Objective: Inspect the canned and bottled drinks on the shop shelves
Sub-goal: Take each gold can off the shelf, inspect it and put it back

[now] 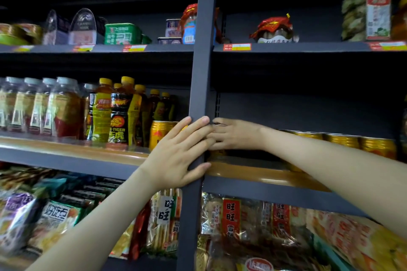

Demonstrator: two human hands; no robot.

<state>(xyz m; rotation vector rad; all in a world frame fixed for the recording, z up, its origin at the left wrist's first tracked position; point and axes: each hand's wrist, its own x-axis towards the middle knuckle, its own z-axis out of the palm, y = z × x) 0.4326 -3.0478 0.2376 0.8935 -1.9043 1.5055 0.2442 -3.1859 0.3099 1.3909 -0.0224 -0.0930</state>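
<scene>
Bottles (101,114) and gold cans (343,141) fill the middle shelf (66,147). Our left hand (176,152) lies flat on the post (202,61). Our right hand (237,134) reaches in, and we cannot tell its grip. Most checking seems left.

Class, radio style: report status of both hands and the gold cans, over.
Left hand flat on shelf upright, open. Right hand inside middle shelf beside gold cans, grip hidden. Upright and left hand block view of right fingertips.

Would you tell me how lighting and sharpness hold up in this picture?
Head view: dark above the top shelf; the clear bottles at the left edge are blurred; the price tag is washed out; the upright post leans from lens distortion.
</scene>
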